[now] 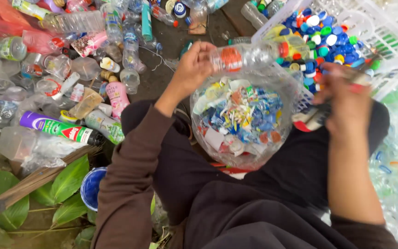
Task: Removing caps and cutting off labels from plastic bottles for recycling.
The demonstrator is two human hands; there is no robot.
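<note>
Left hand (193, 69) first: I see its fingers (203, 50) curled shut around the base end of a clear plastic bottle (247, 56), held sideways over the lap with its red-orange label band facing up and its cap end pointing toward the white basket (392, 41) of loose coloured caps. Right hand (346, 99) is blurred; I read it as closed on a small knife-like tool (312, 119), though the grip itself I cannot tell clearly. Below sits a clear bag (242, 122) of cut labels and cap rings. My judgement: the stripping step is in hand, and next calls for steadying the bottle and bringing the tool to the label carefully, clear of the thumb.
</note>
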